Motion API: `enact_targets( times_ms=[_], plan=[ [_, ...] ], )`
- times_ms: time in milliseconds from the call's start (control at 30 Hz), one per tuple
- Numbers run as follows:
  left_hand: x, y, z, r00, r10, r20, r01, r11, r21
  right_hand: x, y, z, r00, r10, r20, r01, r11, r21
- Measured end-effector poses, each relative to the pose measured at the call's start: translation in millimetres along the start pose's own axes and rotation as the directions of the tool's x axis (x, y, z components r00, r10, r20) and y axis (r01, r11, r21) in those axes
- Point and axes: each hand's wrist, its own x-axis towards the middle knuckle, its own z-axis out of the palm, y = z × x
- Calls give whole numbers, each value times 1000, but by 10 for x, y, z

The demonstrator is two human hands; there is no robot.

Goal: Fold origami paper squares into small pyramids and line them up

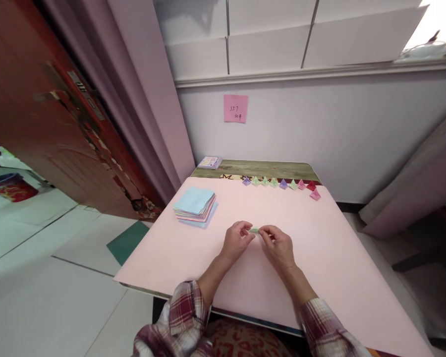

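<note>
A small folded green paper (254,230) is held between my two hands above the pink table covering. My left hand (238,241) pinches its left end between thumb and fingers. At the other end, the thumb and forefinger of my right hand (278,246) are closed on the paper. Its exact folds are too small to make out. Farther back, a row of little folded paper shapes (265,181) in purple, green, pink and red runs along the table. One pink folded shape (315,194) sits a bit nearer than the row's right end.
A stack of coloured paper squares (195,202), light blue on top, lies on the table's left. Behind it is a printed packet (210,162). The pink-covered table (342,267) meets a wall bearing a pink note (235,108). A green sheet (127,243) lies on the floor.
</note>
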Motion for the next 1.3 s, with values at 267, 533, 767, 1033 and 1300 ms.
enact_targets(
  times_ms=[267,533,767,1033,1300],
  plan=[
    [98,-201,-38,996,-7,-84,14,996,85,-8,190,61,993,73,-89,-69,996,52],
    [94,-215,26,999,52,0,-52,997,64,1,159,52,993,66,-100,-57,995,83],
    [119,-194,90,992,83,100,-92,992,85,-2,164,71,999,19,-28,-18,999,27],
    [131,-201,87,993,63,97,-73,992,105,-4,197,65,1000,12,22,-11,999,-50],
    [93,-248,-20,997,18,71,-28,988,149,-50,150,35,997,65,-40,-66,998,-16]
  ],
)
